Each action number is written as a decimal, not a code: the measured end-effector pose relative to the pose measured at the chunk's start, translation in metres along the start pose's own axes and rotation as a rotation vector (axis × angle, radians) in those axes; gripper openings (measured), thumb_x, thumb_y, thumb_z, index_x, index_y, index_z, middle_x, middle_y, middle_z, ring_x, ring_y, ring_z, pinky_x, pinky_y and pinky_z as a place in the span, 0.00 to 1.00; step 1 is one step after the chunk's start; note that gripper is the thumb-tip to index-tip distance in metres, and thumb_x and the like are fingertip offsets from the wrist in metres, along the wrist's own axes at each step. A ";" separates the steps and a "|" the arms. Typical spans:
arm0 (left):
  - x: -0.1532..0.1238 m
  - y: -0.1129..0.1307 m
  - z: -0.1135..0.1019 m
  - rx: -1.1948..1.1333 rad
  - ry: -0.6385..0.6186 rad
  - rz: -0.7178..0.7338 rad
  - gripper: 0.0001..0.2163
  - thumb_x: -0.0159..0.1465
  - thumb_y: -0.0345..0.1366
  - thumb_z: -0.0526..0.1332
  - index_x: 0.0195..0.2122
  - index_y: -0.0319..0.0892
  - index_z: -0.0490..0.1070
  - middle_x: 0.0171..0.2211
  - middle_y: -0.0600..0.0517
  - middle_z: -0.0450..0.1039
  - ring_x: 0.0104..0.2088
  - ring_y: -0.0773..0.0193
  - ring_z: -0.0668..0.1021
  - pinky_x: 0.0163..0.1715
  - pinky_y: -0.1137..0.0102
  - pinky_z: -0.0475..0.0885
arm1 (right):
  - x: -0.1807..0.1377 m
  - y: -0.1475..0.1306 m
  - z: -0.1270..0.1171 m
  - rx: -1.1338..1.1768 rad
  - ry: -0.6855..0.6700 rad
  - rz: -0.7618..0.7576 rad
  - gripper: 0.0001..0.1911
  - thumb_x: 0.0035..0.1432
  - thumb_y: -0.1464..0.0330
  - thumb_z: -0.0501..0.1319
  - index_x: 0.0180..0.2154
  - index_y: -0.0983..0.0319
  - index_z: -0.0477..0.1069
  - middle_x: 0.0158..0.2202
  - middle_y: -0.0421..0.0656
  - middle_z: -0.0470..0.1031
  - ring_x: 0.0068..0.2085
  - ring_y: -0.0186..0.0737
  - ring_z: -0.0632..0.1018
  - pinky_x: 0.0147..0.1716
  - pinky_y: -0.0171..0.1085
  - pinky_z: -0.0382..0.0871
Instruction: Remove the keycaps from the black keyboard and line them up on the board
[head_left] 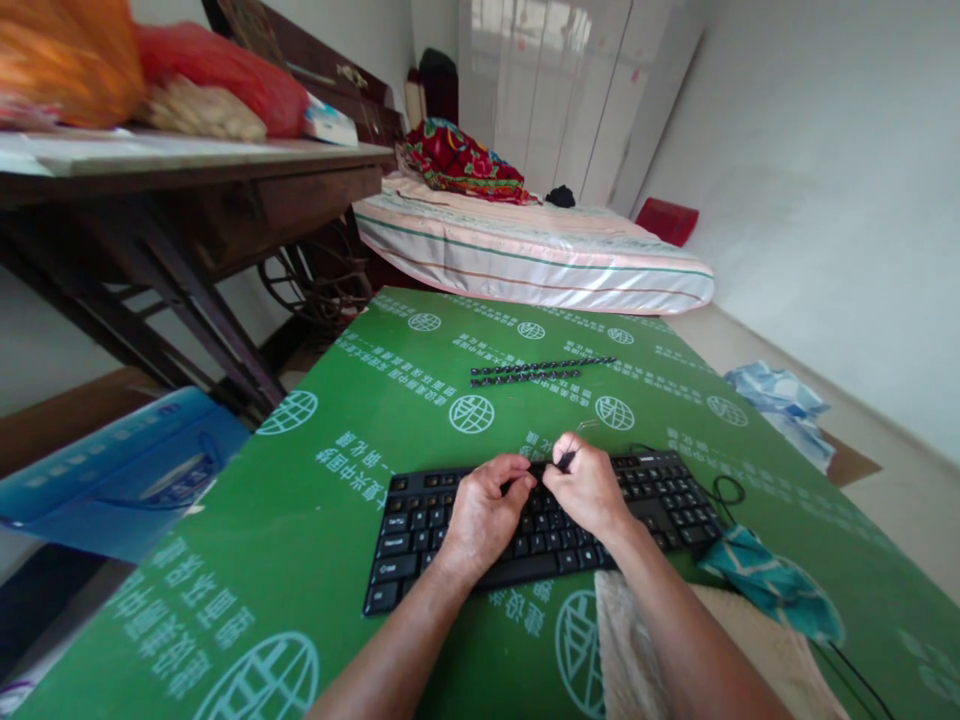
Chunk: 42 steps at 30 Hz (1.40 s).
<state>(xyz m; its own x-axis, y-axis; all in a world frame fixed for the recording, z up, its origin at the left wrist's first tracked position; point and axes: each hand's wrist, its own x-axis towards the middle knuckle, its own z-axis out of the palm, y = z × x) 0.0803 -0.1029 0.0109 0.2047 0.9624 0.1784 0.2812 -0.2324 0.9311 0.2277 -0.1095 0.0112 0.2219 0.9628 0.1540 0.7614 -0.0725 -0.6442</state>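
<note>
A black computer keyboard [525, 570] lies at a slight slant on the green table [360, 420]. My left hand [487, 510] is closed in a pinch over its upper middle keys; what the fingertips hold, if anything, is hidden. Close beside it, my right hand [589, 485] is closed around a small dark piece [564, 461] near the keyboard's top edge. Thin bent metal wire [588, 425] shows just beyond the right hand; whether it joins the dark piece I cannot tell. Farther back, small black keycaps [525, 378] lie in two long rows.
A beige cloth [750, 620] and a teal patterned cloth [772, 580] lie at the table's right front. The keyboard cable [727, 492] loops at the right. A blue bag [150, 470] stands left, below a wooden sewing table [202, 160]. Behind is a bed [525, 250].
</note>
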 end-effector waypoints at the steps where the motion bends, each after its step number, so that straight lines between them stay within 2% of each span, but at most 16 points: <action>1: 0.000 0.000 0.000 0.030 -0.006 0.015 0.05 0.55 0.31 0.59 0.32 0.42 0.73 0.29 0.53 0.78 0.32 0.63 0.79 0.36 0.71 0.72 | 0.000 0.000 0.000 0.002 0.006 -0.005 0.04 0.44 0.68 0.56 0.22 0.57 0.60 0.17 0.36 0.62 0.20 0.34 0.65 0.21 0.31 0.57; 6: -0.001 0.007 0.002 0.307 -0.108 0.136 0.10 0.55 0.28 0.59 0.38 0.42 0.72 0.35 0.51 0.77 0.39 0.60 0.77 0.43 0.66 0.69 | -0.001 0.004 0.002 0.079 0.068 -0.046 0.04 0.43 0.69 0.54 0.22 0.58 0.58 0.17 0.34 0.60 0.20 0.33 0.64 0.21 0.30 0.57; 9: -0.002 0.018 0.009 0.524 -0.202 0.203 0.09 0.53 0.28 0.60 0.36 0.41 0.72 0.36 0.49 0.76 0.40 0.56 0.74 0.44 0.62 0.67 | -0.002 0.006 0.003 0.156 0.081 -0.056 0.04 0.43 0.70 0.54 0.21 0.58 0.58 0.17 0.34 0.60 0.20 0.33 0.64 0.20 0.30 0.56; 12: -0.004 0.024 0.020 0.686 -0.158 0.188 0.06 0.54 0.27 0.58 0.33 0.40 0.72 0.36 0.48 0.74 0.39 0.56 0.72 0.42 0.61 0.67 | -0.004 0.008 0.003 0.204 0.097 -0.058 0.06 0.43 0.69 0.55 0.20 0.59 0.57 0.16 0.34 0.60 0.19 0.32 0.63 0.20 0.30 0.56; 15: -0.005 0.021 0.027 0.743 -0.119 0.205 0.06 0.56 0.28 0.58 0.32 0.41 0.73 0.37 0.49 0.74 0.38 0.56 0.70 0.41 0.62 0.66 | -0.006 0.008 0.002 0.223 0.111 -0.058 0.07 0.43 0.69 0.55 0.19 0.59 0.56 0.16 0.33 0.58 0.19 0.32 0.62 0.20 0.30 0.56; 21: -0.007 0.009 0.031 0.758 -0.065 0.234 0.04 0.57 0.32 0.59 0.31 0.43 0.73 0.36 0.52 0.73 0.38 0.58 0.69 0.39 0.63 0.65 | -0.010 0.010 0.003 0.278 0.150 -0.069 0.09 0.44 0.69 0.55 0.19 0.59 0.54 0.16 0.32 0.54 0.19 0.31 0.60 0.20 0.30 0.55; 27: -0.009 0.011 0.030 0.715 -0.056 0.250 0.03 0.58 0.32 0.59 0.31 0.43 0.73 0.36 0.51 0.74 0.38 0.58 0.69 0.41 0.63 0.64 | -0.010 0.011 0.002 0.377 0.144 -0.049 0.10 0.44 0.70 0.56 0.19 0.59 0.54 0.16 0.32 0.54 0.19 0.30 0.60 0.20 0.30 0.55; 32: -0.009 0.014 0.025 0.612 -0.065 0.224 0.03 0.57 0.29 0.60 0.31 0.42 0.72 0.35 0.51 0.75 0.38 0.59 0.71 0.41 0.64 0.64 | -0.013 0.008 0.000 0.520 0.105 -0.054 0.12 0.47 0.68 0.58 0.20 0.59 0.54 0.15 0.32 0.54 0.18 0.29 0.60 0.18 0.29 0.55; 38: -0.007 0.012 0.021 0.431 -0.011 0.210 0.07 0.56 0.24 0.58 0.28 0.42 0.73 0.30 0.52 0.76 0.33 0.62 0.74 0.39 0.66 0.66 | -0.017 0.006 0.002 0.604 0.094 -0.126 0.13 0.51 0.65 0.59 0.22 0.59 0.56 0.15 0.32 0.59 0.16 0.29 0.61 0.17 0.29 0.56; 42: -0.007 0.008 0.020 0.318 0.034 0.185 0.08 0.56 0.25 0.59 0.33 0.44 0.74 0.30 0.53 0.77 0.33 0.62 0.75 0.38 0.67 0.68 | -0.019 0.003 0.001 0.624 0.134 -0.160 0.13 0.53 0.63 0.60 0.24 0.60 0.57 0.17 0.33 0.61 0.17 0.29 0.63 0.18 0.29 0.59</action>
<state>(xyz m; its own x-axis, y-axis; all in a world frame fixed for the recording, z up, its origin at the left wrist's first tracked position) 0.0995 -0.1142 0.0109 0.2494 0.9030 0.3498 0.5211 -0.4296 0.7375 0.2248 -0.1277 0.0053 0.2403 0.9054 0.3501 0.3039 0.2724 -0.9129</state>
